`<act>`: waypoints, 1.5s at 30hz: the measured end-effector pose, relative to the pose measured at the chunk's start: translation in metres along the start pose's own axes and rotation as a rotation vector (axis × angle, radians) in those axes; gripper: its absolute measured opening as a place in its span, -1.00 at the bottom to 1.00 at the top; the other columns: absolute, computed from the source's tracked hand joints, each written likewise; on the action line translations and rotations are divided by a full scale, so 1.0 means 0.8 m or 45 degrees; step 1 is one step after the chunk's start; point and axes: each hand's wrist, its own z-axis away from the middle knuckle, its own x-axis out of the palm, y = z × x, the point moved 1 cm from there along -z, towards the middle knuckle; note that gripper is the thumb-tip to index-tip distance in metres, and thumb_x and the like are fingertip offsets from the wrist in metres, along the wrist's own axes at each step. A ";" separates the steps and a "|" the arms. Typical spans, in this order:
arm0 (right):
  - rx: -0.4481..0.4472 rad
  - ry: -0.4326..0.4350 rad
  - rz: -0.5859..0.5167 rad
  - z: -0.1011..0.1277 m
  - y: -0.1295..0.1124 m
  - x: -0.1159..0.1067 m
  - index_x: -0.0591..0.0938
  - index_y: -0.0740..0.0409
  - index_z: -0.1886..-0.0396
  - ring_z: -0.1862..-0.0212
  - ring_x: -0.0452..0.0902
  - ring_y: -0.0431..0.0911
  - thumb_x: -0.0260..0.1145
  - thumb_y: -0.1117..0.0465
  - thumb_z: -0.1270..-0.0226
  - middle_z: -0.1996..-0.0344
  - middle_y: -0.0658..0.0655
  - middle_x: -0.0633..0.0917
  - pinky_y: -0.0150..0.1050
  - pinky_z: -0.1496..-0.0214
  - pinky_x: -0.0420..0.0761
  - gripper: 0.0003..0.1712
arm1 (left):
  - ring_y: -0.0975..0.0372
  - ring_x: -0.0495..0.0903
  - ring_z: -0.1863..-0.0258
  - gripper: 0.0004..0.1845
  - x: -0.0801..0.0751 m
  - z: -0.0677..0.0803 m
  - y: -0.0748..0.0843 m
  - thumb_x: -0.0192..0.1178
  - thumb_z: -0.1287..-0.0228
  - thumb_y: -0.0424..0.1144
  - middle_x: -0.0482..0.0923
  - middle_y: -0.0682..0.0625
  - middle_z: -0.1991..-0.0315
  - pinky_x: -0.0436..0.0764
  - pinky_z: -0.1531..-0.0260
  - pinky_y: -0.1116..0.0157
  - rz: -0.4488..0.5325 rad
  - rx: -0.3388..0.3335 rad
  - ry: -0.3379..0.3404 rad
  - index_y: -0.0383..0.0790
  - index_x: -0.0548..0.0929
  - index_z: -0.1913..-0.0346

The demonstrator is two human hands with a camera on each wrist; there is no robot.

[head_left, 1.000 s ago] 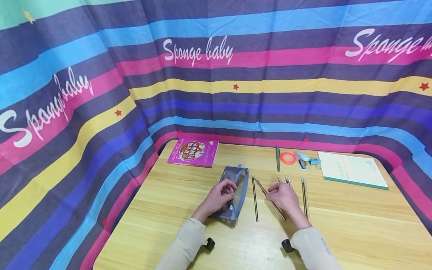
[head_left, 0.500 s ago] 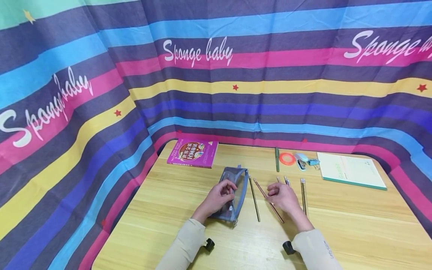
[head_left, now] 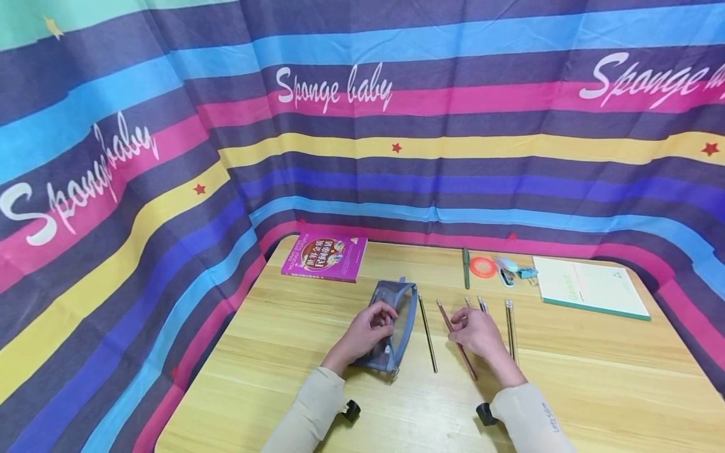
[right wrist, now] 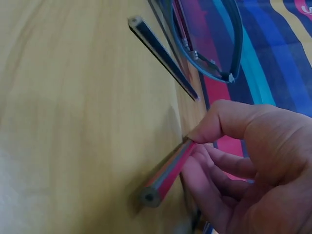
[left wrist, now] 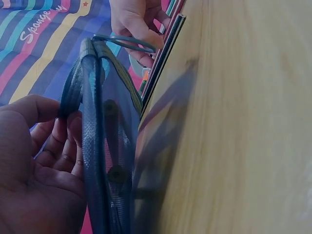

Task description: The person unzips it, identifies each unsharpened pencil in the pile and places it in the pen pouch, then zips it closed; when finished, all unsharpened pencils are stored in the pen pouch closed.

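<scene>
- pencil case (head_left: 391, 327) lies in front of the book (head_left: 324, 257)
- loose pencil (head_left: 427, 333) lies just right of the case
- tape roll (head_left: 483, 266) and stapler (head_left: 506, 268) sit left of the notebook (head_left: 589, 287), on the table (head_left: 595, 377)

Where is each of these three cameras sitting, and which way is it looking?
Head: worn on the head, looking down at the table; both forearms, left hand and right hand show.
Left wrist: low beside the left hand, facing the mesh pencil case.
Right wrist: low beside the right hand, facing its pinched pencil.
Shared: both wrist views show the pencil case and a loose pencil beside it.
</scene>
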 end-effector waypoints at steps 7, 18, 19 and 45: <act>0.051 -0.064 -0.210 0.005 0.004 -0.004 0.65 0.33 0.06 0.36 0.61 -0.05 0.49 0.40 -0.07 0.32 0.15 0.69 -0.21 0.34 0.68 -0.61 | 0.28 0.49 0.31 -0.77 -0.001 0.000 -0.001 0.19 -0.39 -0.52 0.50 -0.07 0.27 0.52 0.27 0.43 -0.004 -0.004 0.000 -0.44 0.57 -0.06; 0.012 -0.220 -0.742 0.009 0.006 -0.014 0.45 0.58 -0.15 0.31 0.62 -0.06 0.31 0.48 -0.28 0.20 0.22 0.63 -0.13 0.18 0.79 -0.53 | 0.29 0.49 0.32 -0.75 0.000 -0.001 -0.001 0.17 -0.38 -0.53 0.50 -0.07 0.27 0.52 0.28 0.44 0.005 -0.001 -0.009 -0.47 0.55 -0.07; 0.002 -0.231 -0.773 0.009 0.005 -0.014 0.43 0.59 -0.17 0.31 0.63 -0.05 0.30 0.48 -0.31 0.18 0.24 0.64 -0.13 0.17 0.79 -0.52 | 0.29 0.49 0.32 -0.76 0.000 -0.001 -0.001 0.18 -0.38 -0.53 0.50 -0.07 0.27 0.52 0.28 0.44 0.004 0.001 -0.007 -0.47 0.55 -0.07; -0.053 -0.124 -1.140 -0.001 -0.050 0.051 0.30 0.54 -0.25 0.32 0.64 -0.07 0.16 0.58 -0.31 0.23 0.22 0.53 -0.18 0.12 0.79 -0.48 | 0.31 0.50 0.33 -0.78 0.005 -0.002 -0.002 0.21 -0.36 -0.51 0.52 -0.10 0.28 0.53 0.28 0.44 -0.013 0.025 0.010 -0.32 0.60 -0.02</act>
